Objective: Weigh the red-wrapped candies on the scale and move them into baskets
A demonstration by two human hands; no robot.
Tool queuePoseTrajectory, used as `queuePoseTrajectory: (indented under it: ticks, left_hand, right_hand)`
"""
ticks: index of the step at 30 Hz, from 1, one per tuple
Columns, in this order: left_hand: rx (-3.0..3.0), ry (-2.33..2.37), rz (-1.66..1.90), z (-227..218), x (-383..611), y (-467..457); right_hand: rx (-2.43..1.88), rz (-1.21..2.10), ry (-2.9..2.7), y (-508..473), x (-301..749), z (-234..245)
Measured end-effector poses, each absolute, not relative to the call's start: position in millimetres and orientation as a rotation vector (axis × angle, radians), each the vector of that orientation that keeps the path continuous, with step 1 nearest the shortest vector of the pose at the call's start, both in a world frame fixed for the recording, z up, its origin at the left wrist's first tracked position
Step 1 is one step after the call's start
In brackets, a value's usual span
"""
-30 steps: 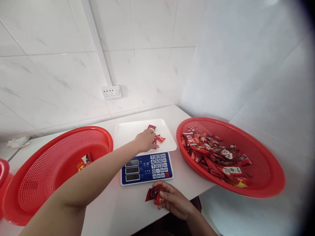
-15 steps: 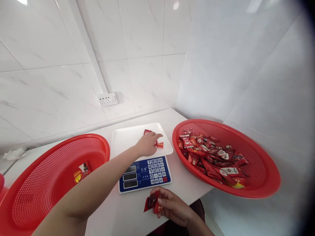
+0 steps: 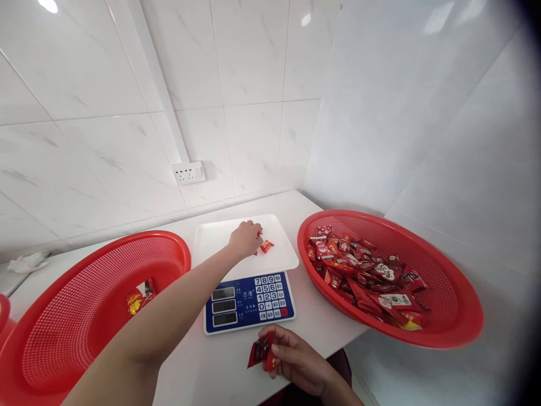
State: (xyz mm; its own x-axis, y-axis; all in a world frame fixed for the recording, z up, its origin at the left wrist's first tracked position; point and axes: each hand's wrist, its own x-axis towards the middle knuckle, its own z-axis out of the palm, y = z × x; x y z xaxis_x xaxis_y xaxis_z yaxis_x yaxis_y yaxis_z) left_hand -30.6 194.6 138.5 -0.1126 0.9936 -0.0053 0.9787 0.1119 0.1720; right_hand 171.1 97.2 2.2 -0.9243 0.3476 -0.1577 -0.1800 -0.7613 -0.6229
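Note:
My left hand (image 3: 245, 239) is over the white pan (image 3: 217, 239) of a digital scale (image 3: 247, 307), its fingers curled in on a small red candy packet (image 3: 260, 232) that shows only in part. Beside those fingers another red wrapped candy (image 3: 266, 246) lies on the pan, and a bit of red shows beneath the hand. In front of the scale, my right hand (image 3: 298, 358) is closed around red and dark red candy packets (image 3: 258, 351), held just above the table. How many it holds is partly hidden by the fingers.
A large red basket (image 3: 456, 299) heaped with several red candy packets (image 3: 363, 265) is on the right. On the left, another red basket (image 3: 54, 338) holds a few packets (image 3: 141, 296). A crumpled white tissue (image 3: 27, 263) lies far left; a wall socket (image 3: 189, 172) is behind.
My left hand has drawn back slightly leftward on the pan, and its spread fingers have curled in on a packet. My right hand keeps its hold on the packets, nearly still.

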Motion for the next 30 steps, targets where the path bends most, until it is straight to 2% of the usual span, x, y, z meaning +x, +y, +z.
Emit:
queuePoseTrajectory:
  ticks: [8,19,24,30]
  left_hand:
    - [1.956,2.25,0.151,119.3,-22.5,196.7]
    - [2.03,2.25,0.239,124.0,-29.7,201.5]
    - [2.058,2.32,0.293,147.7,-49.7,182.4]
    - [1.914,2.6,0.295,190.3,-114.9,108.5]
  right_hand:
    - [-0.378,2.664,-0.893,96.5,171.5,-1.6]
    - [-0.382,2.667,-0.91,96.8,170.8,-2.0]
    - [-0.388,2.675,-0.937,97.4,172.0,-0.7]
    - [-0.406,2.709,-0.952,98.4,173.2,-0.5]
